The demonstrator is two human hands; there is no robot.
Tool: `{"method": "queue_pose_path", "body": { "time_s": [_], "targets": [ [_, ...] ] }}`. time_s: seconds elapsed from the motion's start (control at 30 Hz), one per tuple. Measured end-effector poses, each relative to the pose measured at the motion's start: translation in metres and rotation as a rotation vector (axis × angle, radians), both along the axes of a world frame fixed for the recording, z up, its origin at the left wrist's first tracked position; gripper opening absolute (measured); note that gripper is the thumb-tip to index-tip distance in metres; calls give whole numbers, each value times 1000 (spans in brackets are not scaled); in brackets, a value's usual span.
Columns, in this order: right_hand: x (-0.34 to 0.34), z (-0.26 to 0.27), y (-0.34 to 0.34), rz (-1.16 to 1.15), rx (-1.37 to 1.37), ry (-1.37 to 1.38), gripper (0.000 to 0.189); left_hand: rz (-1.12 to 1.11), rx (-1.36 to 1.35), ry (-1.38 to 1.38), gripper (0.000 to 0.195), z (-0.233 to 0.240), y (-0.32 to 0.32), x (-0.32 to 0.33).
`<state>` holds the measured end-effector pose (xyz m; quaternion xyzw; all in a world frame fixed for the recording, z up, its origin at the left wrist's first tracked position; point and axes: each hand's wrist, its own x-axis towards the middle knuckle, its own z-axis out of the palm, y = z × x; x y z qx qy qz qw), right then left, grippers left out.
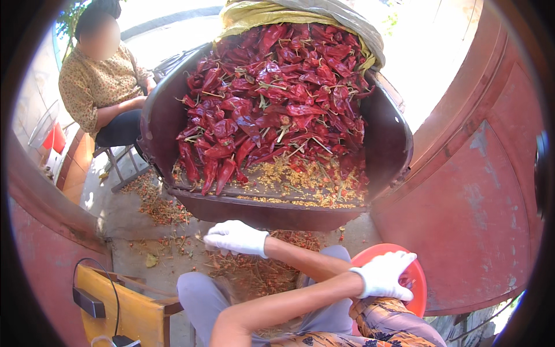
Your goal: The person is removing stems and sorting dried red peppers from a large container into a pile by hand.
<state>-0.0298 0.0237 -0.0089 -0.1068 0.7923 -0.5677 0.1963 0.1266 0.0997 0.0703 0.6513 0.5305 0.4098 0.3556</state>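
Observation:
My forearms cross, the left one over the right. My left hand [388, 277], in a white glove, is over a red plastic basin [418, 284] at the lower right, thumb and fingers apart; some dark red pieces show beneath it. My right hand [236, 237], also white-gloved, is left of centre below the cart's front edge, its fingers bent. A small pale blurred bit is beside its fingertips; whether they hold it is unclear. Dried red chili peppers [277, 95] fill the dark metal cart bed [269, 212] ahead, with yellow seeds [303, 182] along its near edge.
A seated person [99, 82] is left of the cart. Stems and bits [256, 273] litter the ground below. A yellow wooden stool [125, 312] bearing a black device and cable stands lower left. A woven sack [303, 11] lies behind the peppers; a red metal door [468, 217] stands right.

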Motion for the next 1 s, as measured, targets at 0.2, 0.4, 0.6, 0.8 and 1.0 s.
{"method": "queue_pose_path", "body": {
  "time_s": [0.2, 0.4, 0.6, 0.8, 1.0],
  "targets": [
    [-3, 16, 35, -276, -58, 8, 29, 986, 425, 208, 28, -17, -97, -145],
    [-15, 29, 60, -434, 3, 55, 24, 1560, 25, 414, 43, -49, -146, -241],
    [-17, 37, 69, -577, 12, 114, 22, 1570, -115, 501, 29, -68, -144, -253],
    [-24, 34, 80, -778, -217, 225, 20, 1517, 420, 141, 15, -67, -145, -244],
    [-19, 44, 76, -672, -314, 289, 27, 1301, 260, -165, 15, -41, -148, -212]
  ]
}}
